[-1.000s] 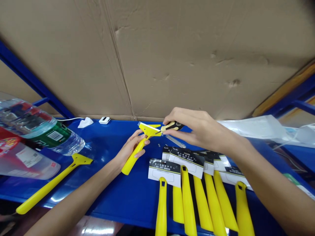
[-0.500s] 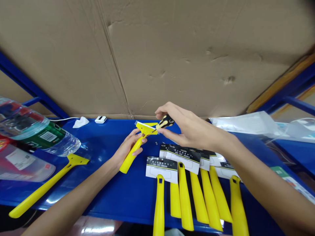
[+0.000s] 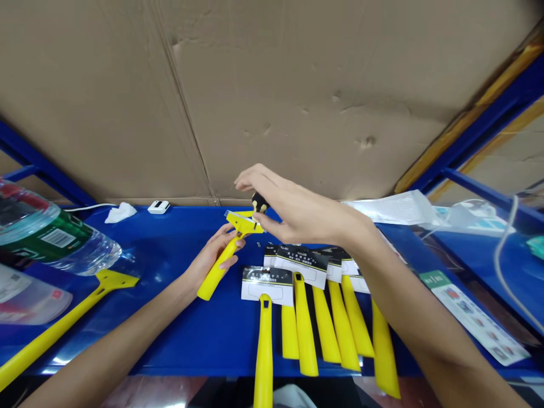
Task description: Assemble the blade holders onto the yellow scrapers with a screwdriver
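Observation:
My left hand point(image 3: 215, 252) is wrapped round the neck of a yellow scraper point(image 3: 217, 271), whose wide head points up and away from me. In my right hand point(image 3: 283, 207) is a short screwdriver point(image 3: 258, 204) with a black and cream handle. It stands nearly upright, its tip down at the right part of the scraper's head; the exact contact is too small to make out. A few tiny screws or nuts point(image 3: 258, 244) lie on the blue table just right of the scraper.
Several yellow handles point(image 3: 305, 328) with printed header cards point(image 3: 267, 288) lie in front of me. At left are another yellow scraper point(image 3: 80, 309), a water bottle point(image 3: 59, 232) and a plastic cup point(image 3: 36, 297). A small white device point(image 3: 158, 207) and crumpled tissue point(image 3: 120, 212) sit at the back.
The screwdriver has turned from a slanted to a more upright position, and my right hand has lifted its fingers above it. The whole view has shifted slightly to the right.

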Motion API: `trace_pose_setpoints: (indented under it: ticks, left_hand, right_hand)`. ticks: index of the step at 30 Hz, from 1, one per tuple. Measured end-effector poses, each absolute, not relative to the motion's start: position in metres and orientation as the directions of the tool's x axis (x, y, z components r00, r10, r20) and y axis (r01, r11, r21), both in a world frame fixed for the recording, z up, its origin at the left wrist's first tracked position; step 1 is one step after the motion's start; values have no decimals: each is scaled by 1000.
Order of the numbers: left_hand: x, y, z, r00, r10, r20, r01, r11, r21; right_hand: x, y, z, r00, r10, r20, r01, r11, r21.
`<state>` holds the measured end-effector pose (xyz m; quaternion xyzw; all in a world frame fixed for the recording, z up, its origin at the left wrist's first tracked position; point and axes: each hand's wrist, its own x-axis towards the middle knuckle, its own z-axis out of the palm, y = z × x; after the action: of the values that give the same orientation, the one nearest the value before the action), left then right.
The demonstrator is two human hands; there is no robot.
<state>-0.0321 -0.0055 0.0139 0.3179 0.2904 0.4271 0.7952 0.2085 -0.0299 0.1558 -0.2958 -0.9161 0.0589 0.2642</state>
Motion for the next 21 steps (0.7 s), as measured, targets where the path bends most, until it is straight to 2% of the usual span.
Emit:
trace_pose_setpoints:
  ticks: [4,8,13,16,18,21]
  left_hand:
    - [-37,-2,9,498,848,-180,-508,453,732]
    - [-39,-1,6,509,843,-175,-513,460,725]
    - [-35,0,12,454,867,-204,-542,451,709]
    - [-33,-1,19,399,890,-218,-575,429,696]
    - [-33,-2,20,391,893,-222,-576,425,698]
    - [-34,-2,17,421,879,-223,-555,444,704]
  right_hand:
    - [200,-30,147,-725,489,485,419,872,-253]
    - [200,-29,141,-679,534,503,519,834,-185]
    - [214,-19,136,-664,501,554,387,865,-319]
    - [218,-11,131,-644,451,617,315,892,-324]
    - [217,-8,127,-628,443,640,327,896,-299]
    - [217,-6,123,-575,489,656,415,865,-281]
